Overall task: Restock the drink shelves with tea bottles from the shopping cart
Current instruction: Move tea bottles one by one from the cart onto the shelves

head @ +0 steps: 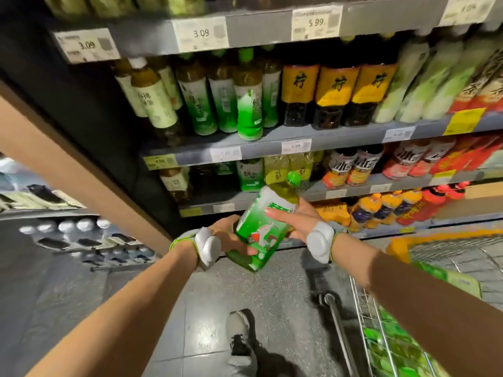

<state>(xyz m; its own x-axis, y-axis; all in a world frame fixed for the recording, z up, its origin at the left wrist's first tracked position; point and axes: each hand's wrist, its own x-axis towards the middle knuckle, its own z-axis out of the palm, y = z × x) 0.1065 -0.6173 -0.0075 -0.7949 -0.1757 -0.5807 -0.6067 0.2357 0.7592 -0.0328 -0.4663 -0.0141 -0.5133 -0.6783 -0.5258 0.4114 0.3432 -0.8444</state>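
Note:
I hold a green tea bottle (265,227) with a green cap and a green-and-white label, tilted with the cap up and to the right, in front of the lower shelves. My left hand (232,236) grips its lower end from the left. My right hand (295,220) holds its upper body from the right, one finger lying across the label. Both wrists carry white devices. The wire shopping cart (381,330) at the lower right holds more green bottles. Matching green tea bottles (249,104) stand on the middle shelf (340,136).
Yellow-labelled dark bottles (337,93) and pale green bottles fill the middle shelf to the right. Lower shelves hold orange and red drinks (386,208). A brown panel (81,170) ends the unit on the left. My shoe (241,330) is on the grey floor.

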